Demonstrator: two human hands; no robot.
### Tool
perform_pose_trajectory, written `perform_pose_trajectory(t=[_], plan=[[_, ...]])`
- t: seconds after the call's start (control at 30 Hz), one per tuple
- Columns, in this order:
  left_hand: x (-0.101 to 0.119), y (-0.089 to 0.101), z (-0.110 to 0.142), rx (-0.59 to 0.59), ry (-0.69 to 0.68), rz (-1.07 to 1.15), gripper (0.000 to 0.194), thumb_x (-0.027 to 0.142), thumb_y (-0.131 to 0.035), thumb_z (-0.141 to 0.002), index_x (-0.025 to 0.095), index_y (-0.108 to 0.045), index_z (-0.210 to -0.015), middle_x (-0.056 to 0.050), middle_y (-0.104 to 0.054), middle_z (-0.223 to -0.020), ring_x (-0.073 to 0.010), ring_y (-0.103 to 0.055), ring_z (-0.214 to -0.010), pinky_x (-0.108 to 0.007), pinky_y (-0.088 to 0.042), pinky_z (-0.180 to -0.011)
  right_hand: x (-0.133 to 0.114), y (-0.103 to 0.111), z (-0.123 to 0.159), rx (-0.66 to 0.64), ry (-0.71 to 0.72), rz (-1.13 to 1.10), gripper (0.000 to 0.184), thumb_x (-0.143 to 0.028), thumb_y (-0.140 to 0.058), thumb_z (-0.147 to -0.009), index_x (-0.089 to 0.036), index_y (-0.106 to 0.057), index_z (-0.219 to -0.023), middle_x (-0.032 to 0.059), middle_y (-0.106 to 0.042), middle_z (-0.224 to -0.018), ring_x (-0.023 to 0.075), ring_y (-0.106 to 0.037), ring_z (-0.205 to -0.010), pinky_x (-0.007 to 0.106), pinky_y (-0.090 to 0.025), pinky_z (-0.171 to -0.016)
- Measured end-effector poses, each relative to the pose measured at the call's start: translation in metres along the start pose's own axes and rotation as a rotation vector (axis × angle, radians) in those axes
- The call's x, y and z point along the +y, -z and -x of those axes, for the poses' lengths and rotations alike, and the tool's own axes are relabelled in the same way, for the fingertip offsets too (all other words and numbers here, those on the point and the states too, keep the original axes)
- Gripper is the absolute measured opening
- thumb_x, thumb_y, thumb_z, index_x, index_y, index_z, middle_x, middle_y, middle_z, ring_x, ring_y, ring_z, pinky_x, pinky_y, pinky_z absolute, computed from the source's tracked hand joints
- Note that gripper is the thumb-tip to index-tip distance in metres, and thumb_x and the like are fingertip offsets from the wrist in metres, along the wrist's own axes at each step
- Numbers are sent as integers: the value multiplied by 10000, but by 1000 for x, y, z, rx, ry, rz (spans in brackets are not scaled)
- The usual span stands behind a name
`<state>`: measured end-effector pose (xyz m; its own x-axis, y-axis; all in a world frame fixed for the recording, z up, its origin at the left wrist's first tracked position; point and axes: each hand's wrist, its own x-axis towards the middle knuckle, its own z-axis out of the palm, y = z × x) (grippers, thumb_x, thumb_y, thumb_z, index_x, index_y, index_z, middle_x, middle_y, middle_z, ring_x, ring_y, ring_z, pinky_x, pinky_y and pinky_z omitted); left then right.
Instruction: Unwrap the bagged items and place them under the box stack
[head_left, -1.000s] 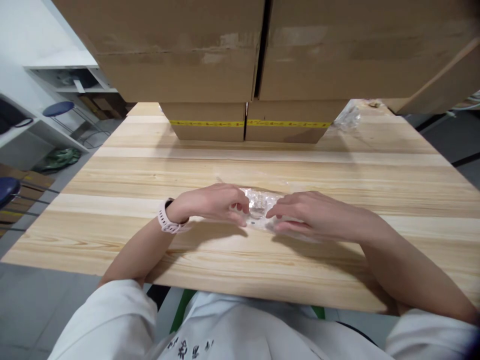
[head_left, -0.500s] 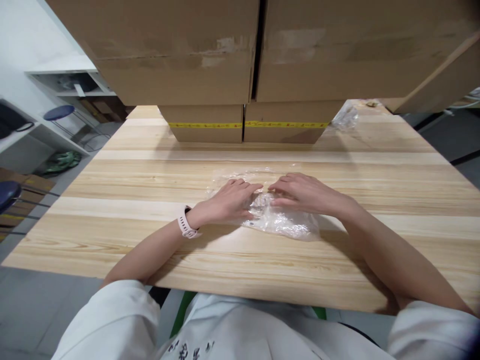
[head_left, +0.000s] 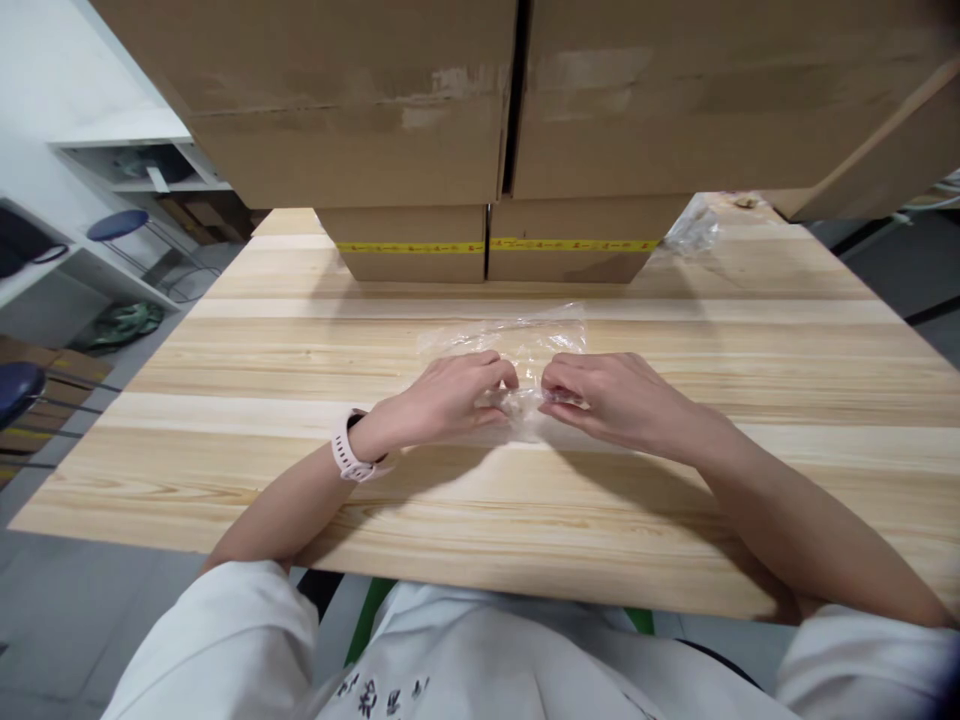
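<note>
A clear plastic bag (head_left: 532,325) lies crumpled at the middle of the wooden table, its flat part spread away from me. My left hand (head_left: 465,395), with a pale watch band at the wrist, grips the bag's near part from the left. From the right, my right hand (head_left: 600,395) pinches the same part between thumb and fingers. Between the two hands the plastic is bunched up. Something small may be inside the bunched plastic, but I cannot make it out.
Cardboard boxes (head_left: 409,260) with yellow tape stand at the table's (head_left: 247,400) far side, larger boxes (head_left: 337,110) stacked on top. More clear plastic (head_left: 694,230) lies to their right. Blue stools (head_left: 118,226) and shelves stand on the left.
Both hands have closed on the plastic. The bag's near part, spread towards me before, is now gathered up between them, and its far edge stands higher.
</note>
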<state>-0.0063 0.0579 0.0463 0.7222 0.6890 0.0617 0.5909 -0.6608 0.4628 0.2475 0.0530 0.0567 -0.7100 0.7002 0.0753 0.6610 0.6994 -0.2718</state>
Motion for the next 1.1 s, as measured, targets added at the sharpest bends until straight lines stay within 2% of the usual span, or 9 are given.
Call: perform_pose_trajectory(t=[0.07, 0.17, 0.3, 0.43, 0.5, 0.63, 0.8, 0.97, 1.1], plan=[[6, 5, 3, -67, -13, -10, 191, 237, -714, -889, 223, -612, -1049, -40, -676, -1009, -208, -598, -845, -297, -347, -693, -5, 6, 5, -84, 73, -64, 146, -238, -550, -981, -206, -639, -870, 35, -703, -867, 161, -560, -707, 279, -285, -621], [21, 8, 11, -206, -97, -13, 166, 145, -653, -888, 218, -586, -1021, -32, -673, -998, -185, -586, -805, -296, -336, -673, -11, 17, 11, -326, 217, -259, 175, -313, -583, -1009, -224, -700, -912, 9, -727, -872, 151, -611, -727, 271, -365, -661], [40, 2, 19, -376, -190, -33, 135, 100, -607, -895, 196, -569, -981, -31, -671, -952, -177, -574, -785, -302, -362, -695, -5, 23, 7, -570, 263, -524, 286, -441, -609, -1008, -205, -761, -1061, 28, -779, -942, 152, -686, -789, 256, -447, -704], [45, -1, 15, -525, -111, 10, 116, 225, -712, -914, 194, -605, -950, -22, -691, -933, -180, -603, -806, -296, -402, -725, 17, 6, -5, -457, 193, -500, 377, -434, -485, -1052, -180, -739, -1167, 85, -769, -1099, 192, -702, -931, 301, -494, -807], [39, 0, 10, -490, -78, 59, 180, 296, -752, -909, 195, -624, -986, -37, -692, -994, -193, -621, -872, -295, -434, -763, 28, -9, -10, -346, 138, -380, 372, -433, -494, -1039, -190, -717, -1209, 114, -721, -1244, 244, -679, -1072, 362, -499, -898], [16, 0, 2, -297, -175, 35, 509, 387, -795, -875, 188, -573, -1287, -153, -585, -1383, -301, -542, -1247, -384, -442, -1011, 47, -35, -17, -187, 47, -218, 343, -406, -497, -1027, -252, -696, -1260, 104, -605, -1437, 304, -579, -1275, 459, -466, -1025], [-6, -6, 0, -360, -79, 17, 735, 420, -760, -890, 178, -430, -1500, -180, -577, -1424, -327, -541, -1278, -434, -437, -1051, 58, -45, -23, -128, 24, -252, 377, -402, -478, -1032, -267, -684, -1317, 105, -584, -1450, 310, -557, -1295, 500, -450, -1054], [-12, -12, -5, -245, 4, 24, 487, 359, -547, -1022, 167, -494, -1467, -165, -651, -1333, -279, -599, -1198, -382, -460, -972, 62, -46, -23, -104, 21, -296, 377, -396, -500, -1018, -288, -687, -1328, 104, -578, -1450, 301, -556, -1314, 497, -451, -1073], [-7, -6, -8, -223, 65, 8, 171, 168, -538, -953, 166, -700, -1005, -67, -747, -966, -194, -650, -876, -305, -436, -797, 64, -49, -22, -88, 21, -288, 376, -370, -514, -1004, -306, -685, -1333, 92, -576, -1452, 292, -563, -1314, 485, -456, -1082]])
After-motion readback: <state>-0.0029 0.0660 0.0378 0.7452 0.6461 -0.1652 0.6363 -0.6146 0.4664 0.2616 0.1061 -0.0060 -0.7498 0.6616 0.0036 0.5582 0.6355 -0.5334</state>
